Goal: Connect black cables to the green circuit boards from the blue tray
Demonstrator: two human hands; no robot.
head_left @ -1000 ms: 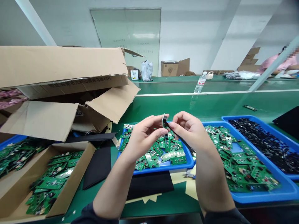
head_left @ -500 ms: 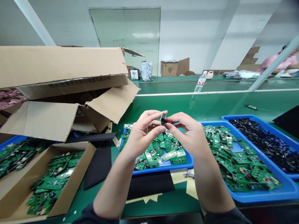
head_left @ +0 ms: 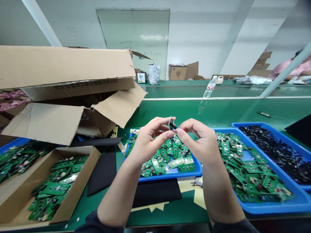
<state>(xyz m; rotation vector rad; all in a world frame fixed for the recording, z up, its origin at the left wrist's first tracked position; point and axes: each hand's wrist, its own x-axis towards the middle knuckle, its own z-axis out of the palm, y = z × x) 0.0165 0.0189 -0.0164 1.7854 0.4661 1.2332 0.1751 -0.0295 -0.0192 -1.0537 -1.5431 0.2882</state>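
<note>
At frame centre, the left hand (head_left: 148, 140) and right hand (head_left: 200, 140) meet, fingertips pinched together on a small circuit board (head_left: 170, 123) held edge-on, its long axis near upright, above a blue tray (head_left: 170, 173). Below lies a green bench (head_left: 218, 110); white walls behind.

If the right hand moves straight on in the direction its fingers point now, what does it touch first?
The right hand points leftward, toward the left hand. It would most likely meet the left hand's fingertips first, since both already pinch the same small circuit board between them. Depth looks about equal, though this is hard to confirm.
</note>
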